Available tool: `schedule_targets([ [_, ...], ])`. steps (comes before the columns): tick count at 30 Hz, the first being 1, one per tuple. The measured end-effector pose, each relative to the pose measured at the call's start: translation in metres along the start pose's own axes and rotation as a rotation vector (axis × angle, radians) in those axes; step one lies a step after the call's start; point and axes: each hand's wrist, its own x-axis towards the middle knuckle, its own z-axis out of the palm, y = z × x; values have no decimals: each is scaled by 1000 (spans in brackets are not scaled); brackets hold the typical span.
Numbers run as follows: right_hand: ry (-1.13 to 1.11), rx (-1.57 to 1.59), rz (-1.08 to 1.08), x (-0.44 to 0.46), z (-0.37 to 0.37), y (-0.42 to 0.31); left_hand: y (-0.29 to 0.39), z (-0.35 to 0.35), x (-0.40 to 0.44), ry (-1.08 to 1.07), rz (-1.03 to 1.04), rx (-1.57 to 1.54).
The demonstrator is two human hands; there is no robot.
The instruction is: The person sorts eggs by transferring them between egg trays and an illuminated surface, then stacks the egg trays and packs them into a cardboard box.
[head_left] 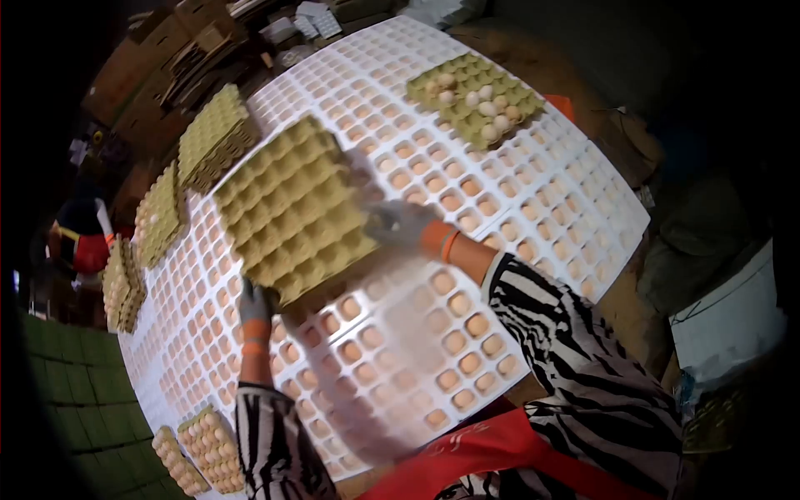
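Between my two gloved hands is an empty yellowish pulp egg tray (292, 204), tilted above the white foam trays. My left hand (255, 304) is closed at its near left corner, with the fingers partly hidden by it. On the right side my right hand (398, 223) grips the tray's edge; it is a little blurred. Below and around lie white foam trays (333, 337) with an egg in most of the pockets. Part of the near foam surface is blurred or covered by something see-through.
Another pulp tray (467, 96) holding several loose eggs rests at the far right. Stacked pulp trays (215, 137) line the left edge. Full egg trays (210, 450) sit at the near left. Cardboard boxes (158, 54) are piled behind. A person in red (90, 250) is at far left.
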Motion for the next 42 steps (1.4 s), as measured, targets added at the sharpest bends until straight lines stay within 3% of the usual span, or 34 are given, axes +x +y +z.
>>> schedule_targets([
  [2, 14, 238, -4, 9, -22, 33, -6, -15, 4, -100, -90, -216],
  [4, 238, 604, 164, 20, -61, 68, 33, -23, -16, -194, -213, -224],
  [5, 473, 569, 28, 33, -75, 104, 41, -23, -22, -219, -134, -189],
  [6, 548, 600, 77, 35, -109, 116, 15, -25, -22, -170, -105, -185],
  [8, 787, 353, -56, 61, -150, 172, 2, -28, -24, -262, -66, -94],
  [10, 832, 268, -95, 88, -181, 201, 0, -20, -28, -283, -16, -88],
  [13, 741, -39, -153, 107, -198, 202, -20, -11, -27, -219, -10, -114],
  [15, 641, -352, -174, 118, -189, 217, -25, -12, -28, -162, -163, -283],
  [18, 885, -408, -231, 88, -208, 203, -20, -14, -37, -132, -244, -285],
  [20, 1258, -285, -85, 67, -208, 240, 13, -7, -44, -86, -380, -456],
  [22, 1289, 232, 63, 54, -202, 283, 22, -1, -49, -67, -469, -598],
  [25, 866, 794, 587, 48, -227, 316, 15, 11, -43, -68, -430, -602],
  [28, 690, 839, 378, 70, -239, 359, 17, 6, -49, 77, -498, -468],
  [30, 637, 809, 336, 74, -244, 347, -9, 19, -43, 589, -155, -116],
  [32, 616, 777, 305, 73, -245, 341, 110, 49, -65, 679, 232, -17],
  [33, 606, 763, 293, 73, -243, 338, 145, 62, -72, 591, 367, 213],
  [34, 596, 749, 279, 73, -244, 337, 172, 84, -77, 434, 427, 206],
  [35, 586, 731, 265, 73, -242, 337, 200, 108, -76, 297, 623, 250],
  [38, 568, 690, 213, 74, -238, 340, 250, 194, -54, 63, 764, 195],
  [40, 562, 649, 162, 74, -236, 346, 253, 250, -20, -14, 769, 209],
  [42, 553, 584, 102, 75, -233, 354, 267, 302, 10, -43, 646, 201],
])
